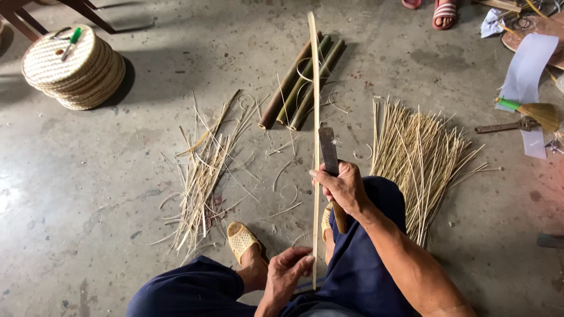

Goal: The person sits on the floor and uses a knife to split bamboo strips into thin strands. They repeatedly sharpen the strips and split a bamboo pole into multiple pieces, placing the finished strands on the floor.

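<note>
Concrete floor (106,176); right hand (343,188) gripping knife (329,151)

There is only one camera, worn on the head of the seated person. It looks steeply down and a little forward, over the knees to the concrete floor (106,194). The right hand (343,188) is close under the lens; beyond this hand the view reaches another person's sandalled foot (445,13).

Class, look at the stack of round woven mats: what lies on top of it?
On the stack of round woven mats lies a green-capped pen and a smaller dark item. The lower mats' faces are covered.
</note>
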